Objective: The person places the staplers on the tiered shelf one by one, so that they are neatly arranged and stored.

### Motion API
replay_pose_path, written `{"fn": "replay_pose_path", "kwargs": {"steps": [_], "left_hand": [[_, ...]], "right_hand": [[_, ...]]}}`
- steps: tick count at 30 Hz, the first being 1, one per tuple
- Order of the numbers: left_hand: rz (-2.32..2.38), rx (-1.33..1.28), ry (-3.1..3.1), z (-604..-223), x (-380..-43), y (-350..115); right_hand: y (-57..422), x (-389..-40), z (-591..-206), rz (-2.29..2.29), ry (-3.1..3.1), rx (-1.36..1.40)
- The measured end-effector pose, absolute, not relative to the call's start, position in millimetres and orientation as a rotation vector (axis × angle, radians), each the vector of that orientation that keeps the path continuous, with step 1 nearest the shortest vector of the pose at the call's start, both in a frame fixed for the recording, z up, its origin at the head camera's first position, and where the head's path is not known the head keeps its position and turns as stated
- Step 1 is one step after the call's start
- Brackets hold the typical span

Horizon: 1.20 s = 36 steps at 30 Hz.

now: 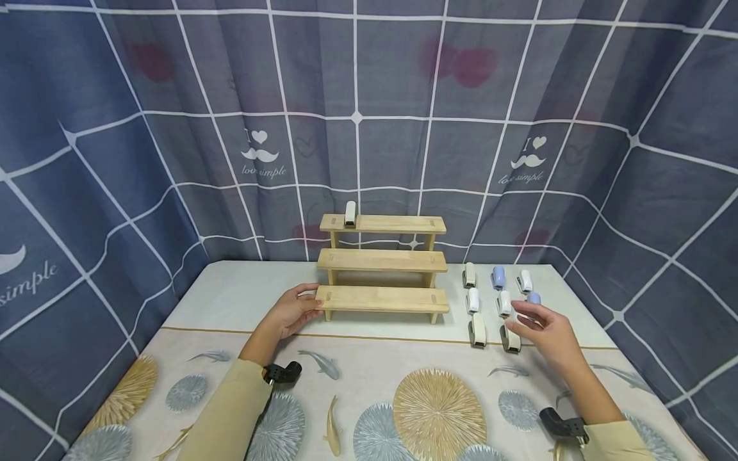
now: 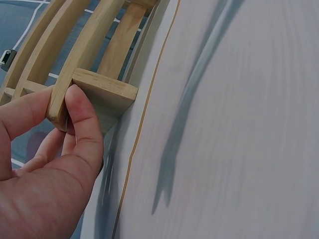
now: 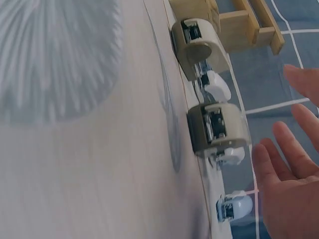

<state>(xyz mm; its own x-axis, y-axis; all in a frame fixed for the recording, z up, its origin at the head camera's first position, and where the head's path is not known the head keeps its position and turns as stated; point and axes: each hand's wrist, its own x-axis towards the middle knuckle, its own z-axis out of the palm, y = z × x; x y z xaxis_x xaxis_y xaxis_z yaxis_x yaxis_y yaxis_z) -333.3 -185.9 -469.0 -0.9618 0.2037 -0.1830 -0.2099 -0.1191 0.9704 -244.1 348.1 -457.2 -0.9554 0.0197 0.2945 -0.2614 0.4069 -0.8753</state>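
A three-tier wooden display stand stands on the table's white back strip. My left hand grips the left end of its lowest board, thumb on the front edge in the left wrist view. One white mini stapler is upright on the top tier, towards the left. To the right of the stand, several small staplers are set out in rows, among them a cream stapler and a blue stapler. My right hand hovers beside the front cream stapler, fingers spread and holding nothing.
A patterned tablecloth with fish and round leaf prints covers the front of the table. Dark checked curtains enclose the back and both sides. The middle board and lowest board carry nothing.
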Motion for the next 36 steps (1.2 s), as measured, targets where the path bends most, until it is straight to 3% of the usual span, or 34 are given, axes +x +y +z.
{"fn": "replay_pose_path", "kwargs": {"steps": [36], "left_hand": [[2.174, 0.019, 1.863, -471.5, -334.4, -187.4]], "right_hand": [[367.0, -248.3, -471.9, 1.603, -2.752, 0.262]]}}
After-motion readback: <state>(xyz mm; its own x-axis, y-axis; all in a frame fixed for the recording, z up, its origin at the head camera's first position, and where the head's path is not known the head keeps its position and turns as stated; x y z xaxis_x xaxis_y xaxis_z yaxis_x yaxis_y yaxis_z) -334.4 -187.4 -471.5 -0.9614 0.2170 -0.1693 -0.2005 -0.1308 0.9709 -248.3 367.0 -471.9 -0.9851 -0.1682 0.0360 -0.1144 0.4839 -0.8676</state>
